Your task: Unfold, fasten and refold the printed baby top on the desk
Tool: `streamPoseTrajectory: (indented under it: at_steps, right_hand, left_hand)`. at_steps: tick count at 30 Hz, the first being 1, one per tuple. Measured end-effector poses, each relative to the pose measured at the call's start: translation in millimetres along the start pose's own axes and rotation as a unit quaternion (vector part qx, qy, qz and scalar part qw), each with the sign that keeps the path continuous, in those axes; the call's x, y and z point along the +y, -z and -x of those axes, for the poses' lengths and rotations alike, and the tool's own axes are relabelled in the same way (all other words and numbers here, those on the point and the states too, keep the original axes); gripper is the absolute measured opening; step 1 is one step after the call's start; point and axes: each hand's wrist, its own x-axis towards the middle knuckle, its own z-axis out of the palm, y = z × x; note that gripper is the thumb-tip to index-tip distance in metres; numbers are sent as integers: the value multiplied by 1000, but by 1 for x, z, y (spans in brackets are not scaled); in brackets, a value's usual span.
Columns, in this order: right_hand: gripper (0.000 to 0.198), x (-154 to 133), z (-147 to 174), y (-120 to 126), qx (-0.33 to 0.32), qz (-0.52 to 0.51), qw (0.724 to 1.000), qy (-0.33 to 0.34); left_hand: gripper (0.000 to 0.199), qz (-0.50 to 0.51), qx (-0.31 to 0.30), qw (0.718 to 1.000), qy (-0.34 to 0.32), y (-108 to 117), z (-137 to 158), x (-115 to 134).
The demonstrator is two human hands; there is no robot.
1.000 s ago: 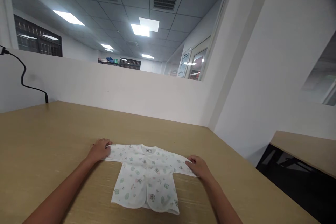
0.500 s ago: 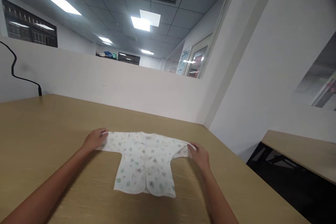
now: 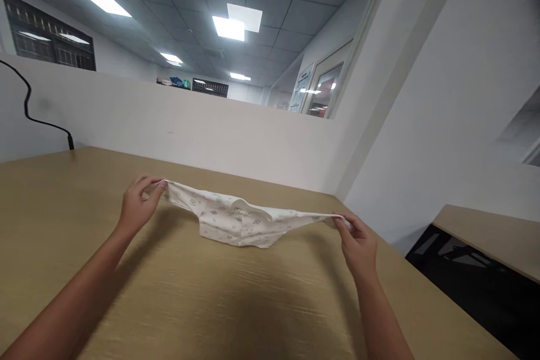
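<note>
A small white baby shirt (image 3: pixel 236 219) with a scattered green and grey print is stretched out between my two hands above the table. My left hand (image 3: pixel 139 199) pinches the end of one sleeve between thumb and fingers. The other sleeve's end is pinched by my right hand (image 3: pixel 356 239). Between them the shoulder line is pulled nearly straight, sagging slightly at the neck opening. The body of the shirt hangs below, foreshortened, and shadows of the arms and shirt fall on the wood.
The wooden table (image 3: pixel 177 304) meets a low white partition (image 3: pixel 211 135) at its far side. A black cable (image 3: pixel 28 101) runs down to the table's back left. Another table (image 3: pixel 485 230) stands at the right, beyond a gap. A white wall (image 3: pixel 422 124) rises at the right.
Both hands have lifted the shirt and moved farther apart. The shirt, spread flat to view before, now hangs from its taut sleeves. The view has shifted slightly.
</note>
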Motion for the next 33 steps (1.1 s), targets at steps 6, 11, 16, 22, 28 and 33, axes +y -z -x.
streamPoseTrajectory:
  at_steps: [6,11,16,22,28,33]
  right_hand:
    - [55,14,1,19,-152,-8,979,-134]
    - [50,18,4,48,-391,-55,899,-187]
    - [59,24,9,64,-517,-44,814,-261]
    - [60,12,10,48,-569,-75,778,-255]
    - [51,-19,32,-3,-608,-98,753,-232]
    - [60,-30,61,-37,-650,-109,700,-275]
  left_hand:
    - [38,84,-137,983,93,-5,8,-19]
    - [44,179,-367,892,196,13,6,-36]
    - [46,230,-578,746,236,32,8,-44]
    - [62,131,-592,753,255,21,13,-35]
    - [54,111,-638,736,197,-7,24,-8]
    - [46,197,-678,694,138,-27,42,19]
